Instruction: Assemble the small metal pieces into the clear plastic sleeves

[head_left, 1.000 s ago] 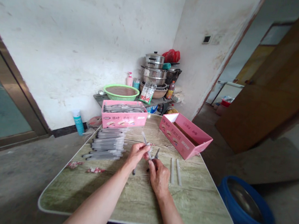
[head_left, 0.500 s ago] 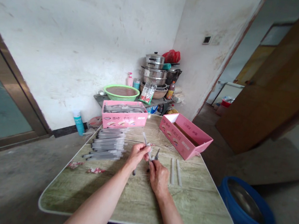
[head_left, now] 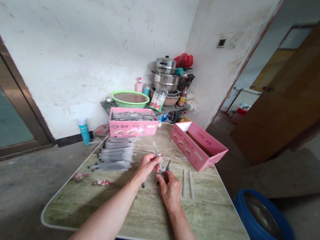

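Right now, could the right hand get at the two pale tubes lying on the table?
Probably yes: the two pale tubes lie just right of the right hand, and nothing visible blocks the way, though it sits close to the slim tube in the left hand.

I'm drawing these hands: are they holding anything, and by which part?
The left hand pinches a slim, pale tube near its middle. The right hand is by the tube's lower end; I can't tell whether it grips anything.
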The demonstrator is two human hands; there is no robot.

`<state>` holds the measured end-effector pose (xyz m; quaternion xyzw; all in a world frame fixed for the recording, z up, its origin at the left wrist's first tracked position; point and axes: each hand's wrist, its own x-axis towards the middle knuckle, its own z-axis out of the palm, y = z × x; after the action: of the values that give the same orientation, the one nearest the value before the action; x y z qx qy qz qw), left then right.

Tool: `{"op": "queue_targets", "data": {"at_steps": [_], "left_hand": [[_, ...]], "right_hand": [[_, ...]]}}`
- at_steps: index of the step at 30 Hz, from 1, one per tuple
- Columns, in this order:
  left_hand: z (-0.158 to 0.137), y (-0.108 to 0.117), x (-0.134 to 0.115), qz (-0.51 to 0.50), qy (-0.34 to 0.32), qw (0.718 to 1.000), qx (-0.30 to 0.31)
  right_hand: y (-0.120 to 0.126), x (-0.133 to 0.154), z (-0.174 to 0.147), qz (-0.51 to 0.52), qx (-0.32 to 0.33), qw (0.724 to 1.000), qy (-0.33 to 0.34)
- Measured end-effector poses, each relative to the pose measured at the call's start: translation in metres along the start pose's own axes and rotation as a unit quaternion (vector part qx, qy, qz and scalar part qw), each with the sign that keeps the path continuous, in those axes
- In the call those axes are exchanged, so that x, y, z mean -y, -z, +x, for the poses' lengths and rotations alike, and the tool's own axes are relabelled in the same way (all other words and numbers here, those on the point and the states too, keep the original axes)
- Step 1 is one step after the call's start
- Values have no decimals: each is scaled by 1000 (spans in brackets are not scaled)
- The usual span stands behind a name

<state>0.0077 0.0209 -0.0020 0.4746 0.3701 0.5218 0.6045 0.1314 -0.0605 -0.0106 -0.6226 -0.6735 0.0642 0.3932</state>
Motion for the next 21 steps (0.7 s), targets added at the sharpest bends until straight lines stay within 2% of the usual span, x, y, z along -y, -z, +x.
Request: {"op": "queue_targets", "data": {"at_steps": [4, 12, 17, 21], "left_hand": [[2, 2, 1, -1, -8, 1000, 3], [2, 3, -2, -14, -8, 1000, -23], [6, 8, 2, -30, -10, 998, -61], [7, 11, 4, -36, -12, 997, -62]], "right_hand": [[0, 1, 0, 5, 18, 999, 27], [4, 0, -1, -13, -10, 1000, -1], [11, 0, 2, -100, -26, 992, -67], [15, -4, 4, -232, -9, 961, -151]]}}
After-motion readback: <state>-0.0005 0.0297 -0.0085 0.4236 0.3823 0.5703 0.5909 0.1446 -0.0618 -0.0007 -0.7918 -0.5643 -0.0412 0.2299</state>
